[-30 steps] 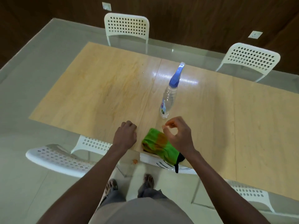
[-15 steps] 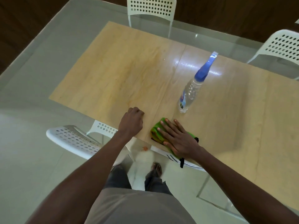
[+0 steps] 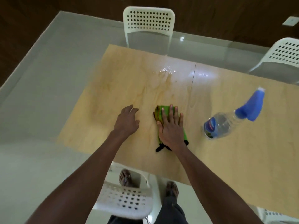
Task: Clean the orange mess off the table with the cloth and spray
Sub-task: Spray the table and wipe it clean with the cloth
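Head view, right hand (image 3: 170,128): laid flat on the green cloth (image 3: 163,113), fingers straight and slightly spread, pressing it to the table (image 3: 242,159); palm covering the near half of the cloth.

Head view, left hand (image 3: 127,122): resting on the bare wood just left of the cloth, fingers loosely curved, holding nothing; apart from the cloth.

Head view, cloth: folded, lying near the middle of the table's near half, just left of the seam between the two wooden panels; far edge carrying dark orange-brown soiling; black trim or loop showing at the near end beside the wrist.

Head view, orange mess (image 3: 168,84): faint orange streaks running from the cloth's far edge toward the far side of the table; wet droplets (image 3: 166,70) glinting at the far end of the streaks.

Head view, progress: spraying apparently done, judged from the droplets; wiping under way, judged from the stained cloth; streaks beyond the cloth left to clear, so task judged roughly mid-course.

Head view, spray bottle (image 3: 226,122): clear plastic with a blue trigger head, standing on the table to the right of the cloth, well clear of both hands; untouched.

Head view, bottle contents: clear liquid likely, level not readable through blur.

Head view, surroundings: white perforated chairs (image 3: 148,21) at far and near edges.
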